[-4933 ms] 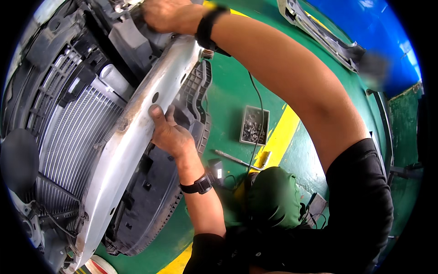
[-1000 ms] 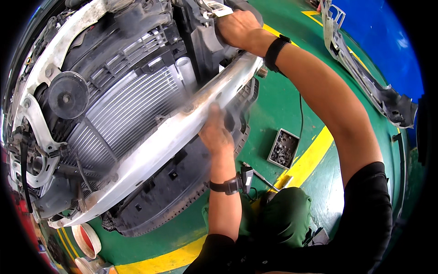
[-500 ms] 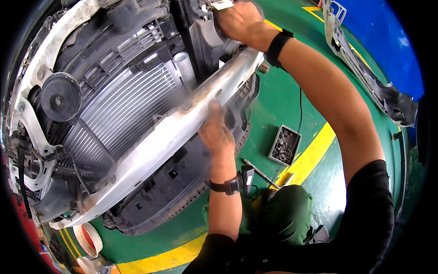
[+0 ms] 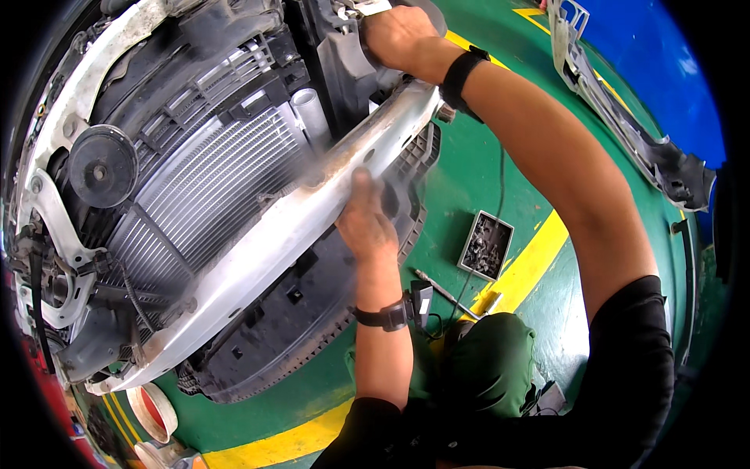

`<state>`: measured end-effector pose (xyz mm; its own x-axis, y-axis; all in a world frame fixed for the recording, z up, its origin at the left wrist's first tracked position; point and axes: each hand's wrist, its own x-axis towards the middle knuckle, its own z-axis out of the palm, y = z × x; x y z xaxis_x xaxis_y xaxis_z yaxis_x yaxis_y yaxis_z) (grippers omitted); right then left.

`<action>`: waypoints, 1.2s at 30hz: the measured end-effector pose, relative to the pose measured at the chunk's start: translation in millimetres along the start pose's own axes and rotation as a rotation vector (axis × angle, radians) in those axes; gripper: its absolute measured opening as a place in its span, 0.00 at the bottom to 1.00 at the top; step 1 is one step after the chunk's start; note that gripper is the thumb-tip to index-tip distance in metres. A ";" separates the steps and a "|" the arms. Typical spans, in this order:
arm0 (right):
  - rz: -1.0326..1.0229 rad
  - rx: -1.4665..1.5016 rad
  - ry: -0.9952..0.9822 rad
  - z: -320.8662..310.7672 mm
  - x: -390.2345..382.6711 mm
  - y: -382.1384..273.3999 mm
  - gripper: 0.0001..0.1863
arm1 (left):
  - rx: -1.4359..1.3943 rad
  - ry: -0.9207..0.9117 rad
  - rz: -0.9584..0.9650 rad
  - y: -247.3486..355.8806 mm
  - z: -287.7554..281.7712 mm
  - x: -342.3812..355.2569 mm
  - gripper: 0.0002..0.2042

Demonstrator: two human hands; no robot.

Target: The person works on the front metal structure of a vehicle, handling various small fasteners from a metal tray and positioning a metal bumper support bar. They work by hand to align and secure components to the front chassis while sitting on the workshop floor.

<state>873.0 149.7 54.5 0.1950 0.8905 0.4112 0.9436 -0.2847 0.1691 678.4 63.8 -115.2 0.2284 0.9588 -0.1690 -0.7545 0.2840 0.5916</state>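
Observation:
A white bumper beam with brownish stains runs diagonally across the front of a stripped car. My left hand lies against the beam's outer face, fingers stretched upward and slightly blurred. At the beam's far right end my right hand is bent in beside a grey-black plastic part. Its fingers are curled and their tips hidden, so what they hold does not show. Behind the beam sit a finned radiator and a round black horn. A dark plastic undertray extends below the beam.
A small tray of dark clips or fasteners stands on the green floor, a thin cord beside it. A ratchet-like metal tool lies close to my knee. A removed grey trim piece lies at right. A white, red-lined container stands lower left.
My right hand and forearm have shifted slightly left. My left hand stays on the beam, moved a little. The cord now passes across the tray.

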 end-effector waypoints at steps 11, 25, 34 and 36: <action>0.024 0.031 -0.022 11.5 13.4 3.3 0.15 | -0.001 0.011 -0.003 -0.3 5.5 -5.7 0.27; -0.175 0.089 0.376 37.1 14.8 19.5 0.10 | -0.005 -0.002 -0.006 -1.3 6.9 -7.1 0.26; 0.012 0.017 -0.126 -18.6 -10.9 6.7 0.14 | 0.040 -0.045 -0.021 0.4 1.8 -2.0 0.31; 0.152 0.240 0.022 -26.8 -37.2 5.8 0.19 | 0.060 -0.064 -0.037 6.7 3.3 -4.8 0.33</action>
<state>864.0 105.4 64.1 0.3356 0.8353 0.4355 0.9409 -0.3197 -0.1118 674.3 61.0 -107.8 0.2957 0.9447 -0.1419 -0.7070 0.3163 0.6326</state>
